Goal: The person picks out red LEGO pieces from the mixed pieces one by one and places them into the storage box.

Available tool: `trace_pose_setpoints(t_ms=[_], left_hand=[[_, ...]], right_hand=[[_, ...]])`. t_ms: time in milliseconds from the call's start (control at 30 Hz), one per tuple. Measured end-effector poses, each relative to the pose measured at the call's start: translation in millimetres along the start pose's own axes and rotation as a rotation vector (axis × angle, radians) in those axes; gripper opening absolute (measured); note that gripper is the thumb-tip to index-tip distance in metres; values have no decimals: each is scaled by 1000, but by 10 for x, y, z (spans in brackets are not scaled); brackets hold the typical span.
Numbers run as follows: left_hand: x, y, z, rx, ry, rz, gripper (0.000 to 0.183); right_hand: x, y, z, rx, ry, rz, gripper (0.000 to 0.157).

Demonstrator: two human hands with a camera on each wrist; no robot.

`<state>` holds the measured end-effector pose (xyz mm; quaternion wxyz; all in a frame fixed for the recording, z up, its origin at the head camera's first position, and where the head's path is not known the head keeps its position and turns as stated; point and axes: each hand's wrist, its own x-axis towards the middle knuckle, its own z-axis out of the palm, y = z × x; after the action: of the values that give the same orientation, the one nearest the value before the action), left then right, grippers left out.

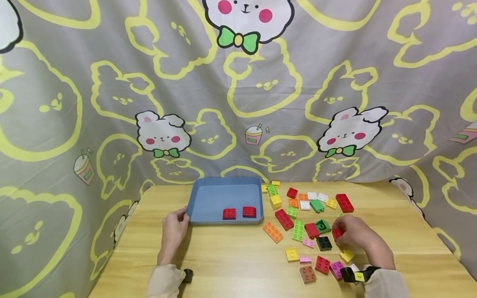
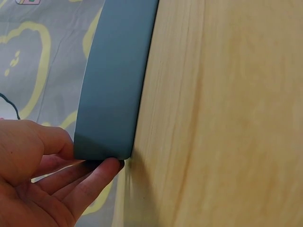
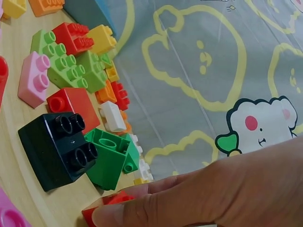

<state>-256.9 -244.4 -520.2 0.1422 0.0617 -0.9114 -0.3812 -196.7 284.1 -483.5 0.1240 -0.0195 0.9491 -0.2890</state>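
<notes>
Wooden table [image 1: 231,265], bunny-print curtain [image 1: 298,103] behind.

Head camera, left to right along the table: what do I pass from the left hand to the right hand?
Left hand → blue tray → orange long brick → light green long brick → black brick → right hand.

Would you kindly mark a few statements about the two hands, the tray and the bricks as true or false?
1. The blue plastic tray holds two red bricks. True.
2. The left hand grips a green brick. False: it holds the tray's corner.
3. The right hand pinches a small red brick on the wooden table. True.
4. The black square brick lies inside the tray. False: it sits on the table beside an upturned green brick.
</notes>
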Motion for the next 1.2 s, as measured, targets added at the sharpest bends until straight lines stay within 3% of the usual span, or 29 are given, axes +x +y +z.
trace_pose_setpoints(t_ms=[567,933,1200], left_hand=[[6,1,25,-8,11,14,36],[6,-9,26,-13,13,15,35],[-3,-7,11,-18,19,21,35]], right_hand=[[-77,7,-111,-36,79,-32,25],[-108,-214,-164,-91,215,-109,33],[-78,-437,-77,-99,243,-212,31]])
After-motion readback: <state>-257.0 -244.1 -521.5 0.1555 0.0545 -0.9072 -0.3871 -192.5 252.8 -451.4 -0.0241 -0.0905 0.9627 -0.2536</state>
